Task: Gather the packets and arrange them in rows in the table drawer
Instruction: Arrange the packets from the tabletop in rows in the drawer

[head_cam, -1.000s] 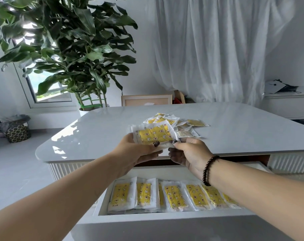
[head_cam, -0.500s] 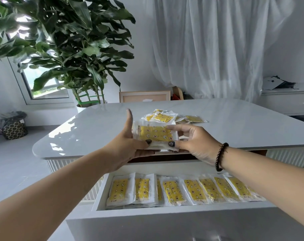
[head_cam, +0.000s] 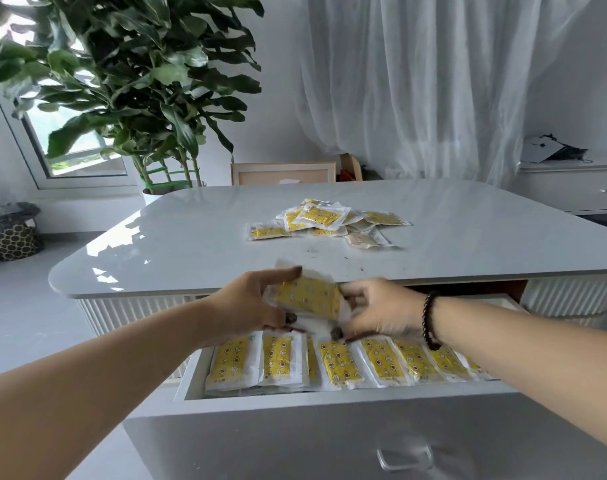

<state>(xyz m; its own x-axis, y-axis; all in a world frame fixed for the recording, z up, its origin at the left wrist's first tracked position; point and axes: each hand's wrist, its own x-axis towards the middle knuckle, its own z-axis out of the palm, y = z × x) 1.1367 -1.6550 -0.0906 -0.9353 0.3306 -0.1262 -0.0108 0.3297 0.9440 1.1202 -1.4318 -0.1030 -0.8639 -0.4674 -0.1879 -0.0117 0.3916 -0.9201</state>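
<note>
Both hands hold a small stack of yellow-and-white packets [head_cam: 309, 297] just above the open table drawer [head_cam: 295, 400], below the table's front edge. My left hand [head_cam: 250, 306] grips the stack's left end, thumb underneath. My right hand [head_cam: 378, 311], with a dark bead bracelet at the wrist, pinches the stack's right end. A row of several matching packets [head_cam: 336, 363] lies side by side in the drawer's front part. A loose pile of more packets [head_cam: 324, 220] lies on the white tabletop [head_cam: 191, 244] further back.
The drawer front carries a clear handle [head_cam: 404, 457]. A large potted plant [head_cam: 135, 81] stands behind the table's left corner, with a framed board [head_cam: 283, 173] behind the table. A white cabinet [head_cam: 572, 185] is at the right, a patterned basket [head_cam: 12, 237] on the floor at the left.
The stack of packets has come down from above the tabletop to just over the open drawer, carried by both hands. The pile on the table is now uncovered.
</note>
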